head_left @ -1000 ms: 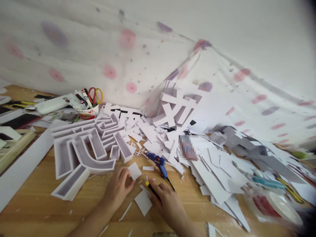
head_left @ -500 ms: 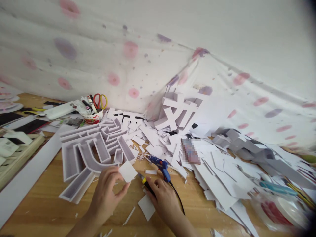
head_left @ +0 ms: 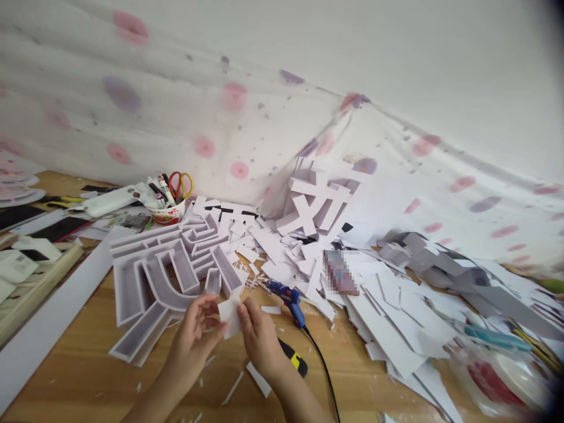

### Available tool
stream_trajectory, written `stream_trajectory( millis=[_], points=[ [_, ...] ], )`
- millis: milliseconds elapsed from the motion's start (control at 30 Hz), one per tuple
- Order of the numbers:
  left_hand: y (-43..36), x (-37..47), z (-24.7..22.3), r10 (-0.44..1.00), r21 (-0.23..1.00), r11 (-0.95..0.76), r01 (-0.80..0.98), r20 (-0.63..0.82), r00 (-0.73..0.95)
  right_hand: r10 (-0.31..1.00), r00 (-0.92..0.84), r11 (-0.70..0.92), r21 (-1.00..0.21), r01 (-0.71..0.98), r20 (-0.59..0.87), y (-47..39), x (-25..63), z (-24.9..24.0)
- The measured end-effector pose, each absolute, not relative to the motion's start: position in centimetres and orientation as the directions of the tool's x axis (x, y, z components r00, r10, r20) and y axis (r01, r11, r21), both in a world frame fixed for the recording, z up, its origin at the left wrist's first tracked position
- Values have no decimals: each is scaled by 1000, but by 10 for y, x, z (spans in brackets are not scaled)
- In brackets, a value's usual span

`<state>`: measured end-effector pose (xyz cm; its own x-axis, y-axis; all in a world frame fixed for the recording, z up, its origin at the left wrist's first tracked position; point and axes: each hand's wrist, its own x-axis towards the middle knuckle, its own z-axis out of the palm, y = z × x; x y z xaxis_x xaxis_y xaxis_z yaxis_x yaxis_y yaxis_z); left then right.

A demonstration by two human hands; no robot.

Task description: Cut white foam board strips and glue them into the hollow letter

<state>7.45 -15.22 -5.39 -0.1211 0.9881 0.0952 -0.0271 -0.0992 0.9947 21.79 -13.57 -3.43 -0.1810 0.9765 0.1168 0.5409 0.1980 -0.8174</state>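
My left hand (head_left: pixel 200 329) grips a small white piece of foam board (head_left: pixel 230 317) by its left side. On the opposite edge, my right hand (head_left: pixel 259 338) pinches the same piece, so both hands are closed on it. A black and yellow utility knife (head_left: pixel 294 357) lies on the table by my right wrist, partly hidden by it. Just beyond my hands lies a large hollow white letter form (head_left: pixel 176 264) built of upright strips. The blue hot glue gun (head_left: pixel 288 302) rests right of my right hand, its black cord trailing toward me.
White board offcuts (head_left: pixel 388 305) are heaped on the right and centre of the wooden table (head_left: pixel 83 358). Another white character form (head_left: pixel 319 200) leans at the back. A cup (head_left: pixel 167 212) with scissors and pens stands back left. A tape roll (head_left: pixel 506 376) lies at right.
My right hand has let go of the utility knife, which now lies on the table, and has moved left to take hold of the white piece. The piece has turned.
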Motion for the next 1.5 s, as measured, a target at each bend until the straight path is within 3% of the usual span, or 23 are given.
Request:
stream_trajectory(
  millis=[133,333,467,533,600,700,800,967,1067,1233,1367,1500],
  points=[
    [-147,78,-38,988,982,132,-138,-141,-56,978,-171,172,-923,343,118,-143,211,-36],
    [-149,81,-35,974,931,216,-294,-225,3,964,-235,-141,-987,-72,-120,-146,201,-43],
    [-149,79,-32,969,900,244,-361,-240,59,930,-298,-278,-943,-185,-216,-145,199,-41],
    [-149,76,-31,967,913,254,-320,-251,52,946,-274,-209,-971,-113,-172,-143,202,-39],
    [-148,75,-33,970,944,238,-228,-242,10,978,-203,-33,-995,95,-52,-142,205,-38],
    [-149,75,-39,978,978,191,-87,-197,-68,980,-119,196,-862,468,158,-142,207,-38],
    [-151,76,-43,984,987,153,47,-148,-96,957,-96,270,-720,639,274,-143,207,-39],
    [-154,76,-37,990,929,23,369,30,-136,917,-135,349,-593,725,375,-145,205,-41],
    [-155,76,-37,958,817,-122,564,245,-148,904,-143,367,-560,743,403,-146,206,-41],
    [-157,77,-42,843,610,-315,728,531,-81,889,-161,395,-540,744,428,-147,207,-40],
    [-158,78,-44,790,496,-364,789,613,-20,894,-165,391,-546,740,416,-149,205,-40],
    [-156,77,-48,802,525,-316,790,593,-73,921,-120,324,-555,766,370,-147,210,-46]
  ],
)
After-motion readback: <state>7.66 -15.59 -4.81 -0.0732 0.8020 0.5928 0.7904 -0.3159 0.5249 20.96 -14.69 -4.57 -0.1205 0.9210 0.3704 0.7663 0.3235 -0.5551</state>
